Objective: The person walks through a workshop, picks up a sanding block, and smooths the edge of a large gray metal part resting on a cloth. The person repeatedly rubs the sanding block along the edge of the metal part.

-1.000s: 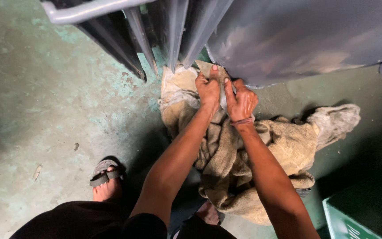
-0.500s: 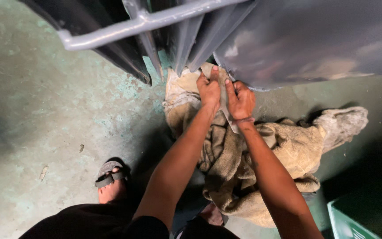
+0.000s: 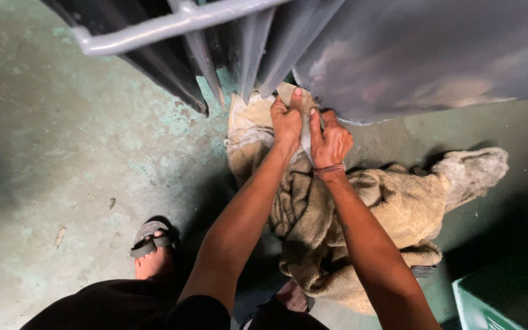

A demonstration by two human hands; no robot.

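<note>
A dirty tan burlap sack (image 3: 392, 214) lies crumpled on the green floor, its top edge pulled up against a grey metal panel (image 3: 423, 55). My left hand (image 3: 287, 119) and my right hand (image 3: 332, 139) sit side by side at that edge, both pinching the cloth where it meets the bottom of the panel. A band circles my right wrist. The cloth under my hands and arms is partly hidden.
Grey metal bars and a pale tube rail (image 3: 172, 27) slant above the sack. My sandalled left foot (image 3: 151, 244) stands on the worn green floor (image 3: 62, 153); the other foot (image 3: 291, 296) is beside the sack. A green crate corner (image 3: 490, 305) shows at the lower right.
The view has dropped slightly, so the rail and bars show lower in the frame. My hands stay gripped on the sack's top edge in the same place.
</note>
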